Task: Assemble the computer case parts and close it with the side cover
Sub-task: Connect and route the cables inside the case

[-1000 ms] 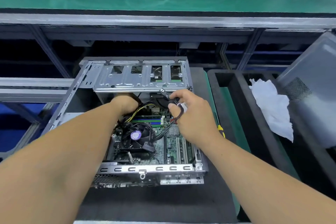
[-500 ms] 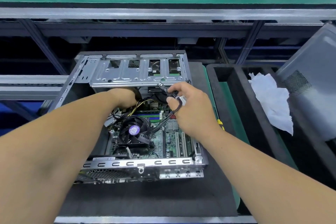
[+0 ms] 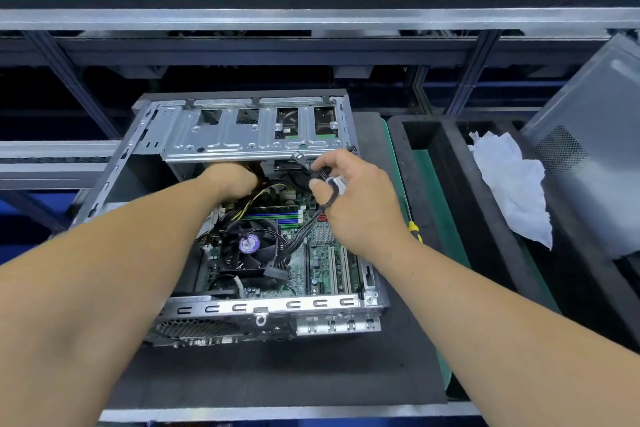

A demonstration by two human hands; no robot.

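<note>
Open grey steel computer case (image 3: 242,308) lies on dark foam surface (image 3: 277,374). Right hand (image 3: 353,198) grip pinched on black cable with connector (image 3: 304,163), under silver drive cage (image 3: 242,135). Left hand (image 3: 232,180) reaches leftward inside; grip hidden, cannot tell. Grey side cover (image 3: 595,156) leans far right.

The tabletop (image 3: 408,388) is covered by a dark mat (image 3: 277,378), on which the open case (image 3: 263,308) is laid. Just to the right, a black foam tray (image 3: 485,218) is set, with a crumpled white cloth (image 3: 512,191) and the grey side cover (image 3: 595,156) leaned in it.
</note>
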